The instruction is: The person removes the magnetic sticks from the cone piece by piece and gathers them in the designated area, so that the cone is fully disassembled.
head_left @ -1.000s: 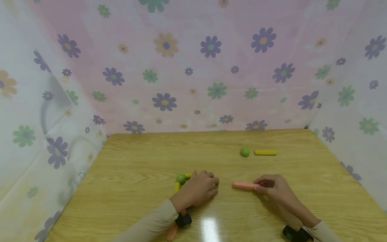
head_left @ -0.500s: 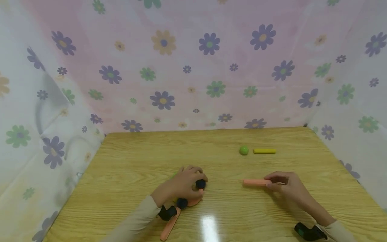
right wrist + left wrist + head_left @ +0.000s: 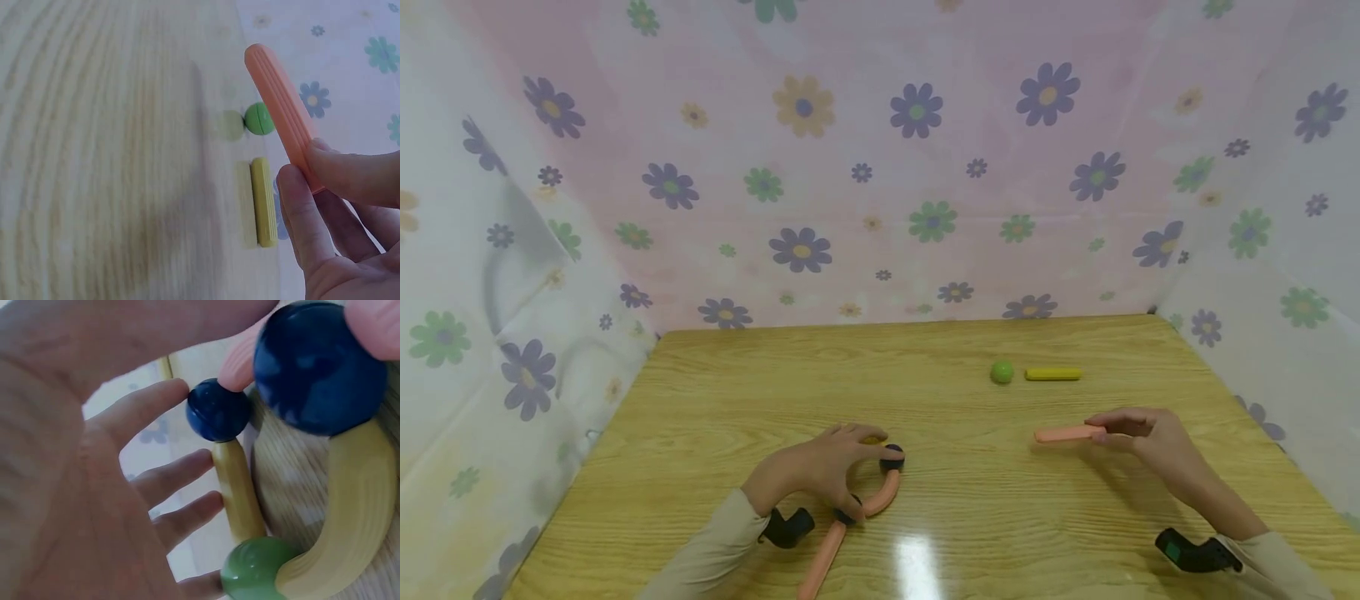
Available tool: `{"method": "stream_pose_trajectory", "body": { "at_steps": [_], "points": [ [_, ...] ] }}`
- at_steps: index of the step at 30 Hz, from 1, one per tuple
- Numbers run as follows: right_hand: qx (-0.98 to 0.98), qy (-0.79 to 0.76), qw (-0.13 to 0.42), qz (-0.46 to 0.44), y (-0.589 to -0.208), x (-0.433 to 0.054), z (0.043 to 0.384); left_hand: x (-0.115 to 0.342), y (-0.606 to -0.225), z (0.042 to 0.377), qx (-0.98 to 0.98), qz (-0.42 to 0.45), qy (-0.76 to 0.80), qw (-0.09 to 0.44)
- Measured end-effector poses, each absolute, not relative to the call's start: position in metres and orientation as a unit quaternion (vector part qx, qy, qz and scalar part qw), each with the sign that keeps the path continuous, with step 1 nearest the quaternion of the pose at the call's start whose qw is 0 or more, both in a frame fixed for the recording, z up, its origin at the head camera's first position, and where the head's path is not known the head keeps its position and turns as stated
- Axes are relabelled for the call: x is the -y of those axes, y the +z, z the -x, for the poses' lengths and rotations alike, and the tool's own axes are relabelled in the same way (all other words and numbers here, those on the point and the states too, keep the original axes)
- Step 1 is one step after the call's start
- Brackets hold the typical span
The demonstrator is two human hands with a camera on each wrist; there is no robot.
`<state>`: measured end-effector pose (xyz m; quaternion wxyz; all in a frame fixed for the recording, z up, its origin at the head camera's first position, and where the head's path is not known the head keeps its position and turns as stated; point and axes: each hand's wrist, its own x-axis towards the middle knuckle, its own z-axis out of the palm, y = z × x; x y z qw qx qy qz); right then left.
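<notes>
On the near table lies a joined loop of magnetic rods and balls: blue balls [image 3: 319,369], a green ball [image 3: 253,572], yellow rods [image 3: 240,490] and a curved pink rod [image 3: 883,496], with a straight pink rod [image 3: 823,562] running toward the front edge. My left hand [image 3: 812,467] spans the loop, fingers spread and fairly straight. Its fingertips meet the far blue ball and yellow rod in the left wrist view; its thumb lies at the lower blue ball. Thumb and fingers of my right hand [image 3: 1161,450] pinch one end of a loose pink rod [image 3: 281,106], raised above the table.
Farther back on the wooden table [image 3: 775,375] lie a loose green ball [image 3: 1002,372] and a straight yellow rod [image 3: 1053,374], side by side. Flowered cloth [image 3: 880,167] walls off the back and both sides.
My left hand has drawn back to the left, uncovering the blue balls and curved pink rod. The right hand has carried its pink rod to the right and slightly away.
</notes>
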<state>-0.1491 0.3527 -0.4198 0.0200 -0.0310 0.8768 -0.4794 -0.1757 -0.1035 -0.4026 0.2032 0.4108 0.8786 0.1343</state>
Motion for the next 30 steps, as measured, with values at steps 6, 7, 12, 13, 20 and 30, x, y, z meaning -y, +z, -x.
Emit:
{"method": "stream_pose_trajectory", "body": {
  "at_steps": [6,7,12,13,20,30],
  "points": [
    [-0.864,-0.503,0.025,0.022,-0.416,-0.362,0.157,0.106,-0.399,0.175,-0.874,-0.409,0.141,0.222],
    [-0.862,-0.506,0.026,0.02,-0.416,-0.363,0.159,0.106,-0.399,0.175,-0.873,-0.409,0.143,0.223],
    [-0.863,-0.505,0.018,0.016,-0.417,-0.369,0.168,0.108,-0.402,0.175,-0.873,-0.411,0.144,0.218],
    [-0.861,-0.507,0.016,0.014,-0.418,-0.37,0.17,0.108,-0.403,0.175,-0.874,-0.411,0.144,0.216],
    [-0.861,-0.508,0.001,0.021,-0.424,-0.376,0.182,0.109,-0.404,0.176,-0.875,-0.406,0.153,0.213],
    [-0.869,-0.494,0.015,-0.01,-0.433,-0.376,0.199,0.108,-0.403,0.172,-0.878,-0.403,0.152,0.209]
  ]
}}
